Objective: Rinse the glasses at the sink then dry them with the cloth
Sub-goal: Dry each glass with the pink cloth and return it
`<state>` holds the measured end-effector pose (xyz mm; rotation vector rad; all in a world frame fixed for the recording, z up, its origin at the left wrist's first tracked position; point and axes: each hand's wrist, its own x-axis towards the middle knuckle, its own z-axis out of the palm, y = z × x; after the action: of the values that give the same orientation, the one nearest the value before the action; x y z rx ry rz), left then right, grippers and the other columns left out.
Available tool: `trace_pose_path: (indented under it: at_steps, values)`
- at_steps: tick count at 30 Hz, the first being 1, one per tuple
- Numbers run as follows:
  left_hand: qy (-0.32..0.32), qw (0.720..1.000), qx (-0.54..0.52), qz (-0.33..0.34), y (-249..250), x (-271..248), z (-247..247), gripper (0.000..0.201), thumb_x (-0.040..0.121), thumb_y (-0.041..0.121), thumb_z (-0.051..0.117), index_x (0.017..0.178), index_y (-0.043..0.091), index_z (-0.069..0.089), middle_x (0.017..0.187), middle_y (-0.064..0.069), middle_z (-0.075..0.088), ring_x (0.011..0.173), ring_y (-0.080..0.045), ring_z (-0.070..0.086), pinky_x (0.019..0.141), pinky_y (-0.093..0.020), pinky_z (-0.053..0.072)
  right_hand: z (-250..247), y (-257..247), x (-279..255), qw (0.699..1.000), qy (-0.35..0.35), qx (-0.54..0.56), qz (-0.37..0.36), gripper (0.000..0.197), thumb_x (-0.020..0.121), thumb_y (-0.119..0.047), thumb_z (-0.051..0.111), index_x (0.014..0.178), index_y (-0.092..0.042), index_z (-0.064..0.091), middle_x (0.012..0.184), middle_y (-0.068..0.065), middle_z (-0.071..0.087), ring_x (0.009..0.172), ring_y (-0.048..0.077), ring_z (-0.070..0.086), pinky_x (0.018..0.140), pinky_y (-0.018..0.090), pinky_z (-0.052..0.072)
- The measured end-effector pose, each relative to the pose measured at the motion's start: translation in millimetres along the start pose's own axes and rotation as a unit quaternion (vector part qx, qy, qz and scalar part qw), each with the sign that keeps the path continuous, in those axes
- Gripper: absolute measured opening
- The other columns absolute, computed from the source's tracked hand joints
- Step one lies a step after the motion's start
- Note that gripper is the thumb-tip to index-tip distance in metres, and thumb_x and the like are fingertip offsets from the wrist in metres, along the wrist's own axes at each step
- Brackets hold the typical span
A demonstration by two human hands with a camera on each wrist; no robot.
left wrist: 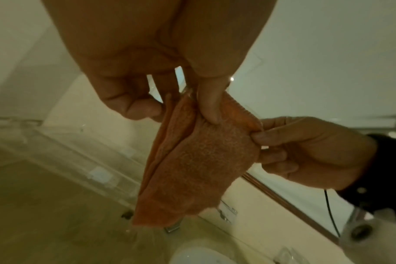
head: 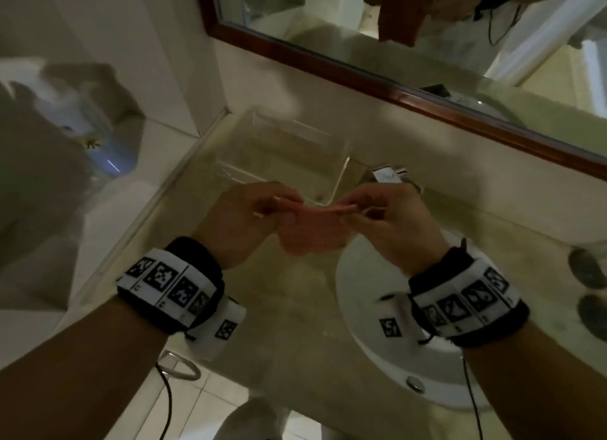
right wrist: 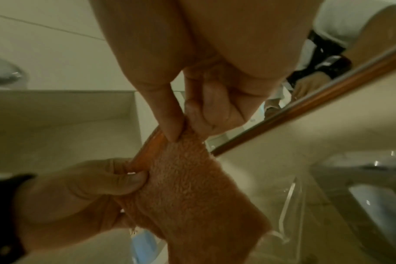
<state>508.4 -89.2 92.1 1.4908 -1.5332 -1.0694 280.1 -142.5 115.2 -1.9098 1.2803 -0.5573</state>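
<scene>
An orange terry cloth [head: 312,232] hangs between my two hands above the counter, just left of the white sink [head: 377,367]. My left hand [head: 279,206] pinches its upper left edge between thumb and fingers. My right hand [head: 353,209] pinches the upper right edge. In the left wrist view the cloth [left wrist: 203,160] droops in folds below my left hand [left wrist: 188,107], with the right hand [left wrist: 260,135] opposite. The right wrist view shows the cloth [right wrist: 192,187] pulled between the right hand [right wrist: 184,125] and the left hand [right wrist: 138,178]. Blurred dark-based shapes, perhaps glasses [head: 588,272], stand right of the sink.
A clear acrylic tray [head: 282,157] sits on the beige counter behind my hands. A chrome faucet [head: 387,175] stands behind the sink. A wood-framed mirror [head: 328,61] runs along the wall. A metal ring [head: 179,367] hangs at the counter's front edge.
</scene>
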Motion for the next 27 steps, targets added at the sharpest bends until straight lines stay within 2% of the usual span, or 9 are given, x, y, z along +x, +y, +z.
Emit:
trace_pose_path:
  at_steps: [3,6,9,12,15,18,20,23,27]
  values:
    - [-0.021,0.996,-0.089,0.006,-3.1,7.5,-3.1,0.022,0.090,-0.002,0.064,0.095,0.018,0.070,0.086,0.007,0.070,0.080,-0.013,0.066,0.074,-0.027,0.056,-1.9,-2.5,14.9,0.997,0.002,0.065,0.039,0.015,0.087,-0.010,0.073,0.086,-0.025,0.075,0.059,-0.018,0.064,0.055,0.000,0.058,0.057,0.027,0.043]
    - [-0.049,0.986,-0.162,-0.005,-5.3,16.6,-5.0,0.005,0.086,0.012,0.066,0.088,0.016,0.069,0.088,-0.006,0.069,0.082,-0.017,0.065,0.076,-0.033,0.054,-3.3,-4.3,22.1,0.994,0.010,0.094,0.045,0.021,0.087,-0.006,0.072,0.084,-0.027,0.072,0.053,-0.015,0.060,0.050,0.000,0.053,0.056,0.024,0.040]
    - [-0.071,0.974,-0.209,-0.051,-7.2,25.2,-4.3,0.011,0.072,0.029,0.072,0.082,0.024,0.073,0.111,-0.006,0.072,0.105,-0.025,0.069,0.088,-0.041,0.057,-4.1,-8.8,25.8,0.992,0.025,0.116,0.042,0.026,0.089,-0.003,0.069,0.081,-0.028,0.070,0.056,-0.014,0.060,0.049,0.001,0.055,0.050,0.021,0.042]
    - [-0.043,0.980,-0.193,-0.024,-11.2,33.1,-1.9,0.008,0.071,0.021,0.073,0.079,0.023,0.074,0.118,0.000,0.070,0.112,-0.018,0.068,0.097,-0.039,0.055,-6.1,-13.3,28.3,0.992,0.034,0.116,0.023,0.027,0.091,-0.002,0.066,0.083,-0.028,0.068,0.071,-0.009,0.062,0.052,0.001,0.057,0.051,0.017,0.044]
    - [-0.029,0.991,-0.131,0.006,-13.1,38.9,-3.3,0.011,0.072,0.029,0.072,0.080,0.023,0.076,0.119,0.008,0.070,0.110,-0.008,0.067,0.095,-0.026,0.054,-7.8,-16.2,30.8,0.994,0.040,0.099,0.009,0.018,0.089,-0.016,0.065,0.087,-0.033,0.066,0.083,-0.001,0.063,0.056,0.011,0.056,0.054,0.027,0.044]
    - [-0.028,0.997,-0.077,0.018,-10.9,43.2,-6.5,0.001,0.080,0.018,0.075,0.080,0.018,0.076,0.114,0.011,0.070,0.105,-0.001,0.067,0.089,-0.017,0.054,-12.1,-17.0,34.2,0.997,0.032,0.077,0.002,0.013,0.089,-0.017,0.061,0.088,-0.029,0.067,0.083,-0.006,0.063,0.058,0.010,0.057,0.055,0.029,0.044]
    - [-0.020,0.998,-0.050,0.028,-10.9,45.9,-9.5,0.016,0.083,0.007,0.076,0.079,0.022,0.075,0.110,0.009,0.072,0.101,-0.001,0.069,0.087,-0.017,0.055,-14.2,-16.4,36.3,0.998,0.018,0.067,-0.011,0.015,0.092,-0.015,0.060,0.088,-0.027,0.068,0.083,-0.006,0.066,0.064,0.012,0.063,0.056,0.034,0.050]
    - [-0.028,0.997,-0.066,0.026,-8.4,49.9,-12.3,0.014,0.080,0.010,0.077,0.078,0.023,0.075,0.101,0.006,0.076,0.094,-0.005,0.072,0.083,-0.021,0.057,-15.8,-15.4,39.9,0.998,0.003,0.054,-0.019,0.010,0.089,-0.024,0.060,0.088,-0.030,0.069,0.084,-0.001,0.069,0.077,0.033,0.067,0.067,0.058,0.056]
    - [-0.024,0.997,-0.067,0.014,-4.1,55.2,-10.0,0.014,0.074,0.028,0.085,0.074,0.018,0.075,0.082,0.005,0.077,0.080,-0.011,0.073,0.075,-0.029,0.060,-18.5,-18.2,43.4,0.998,0.021,0.040,-0.032,0.011,0.086,-0.017,0.064,0.088,-0.024,0.072,0.082,-0.001,0.071,0.076,0.033,0.068,0.067,0.056,0.055]
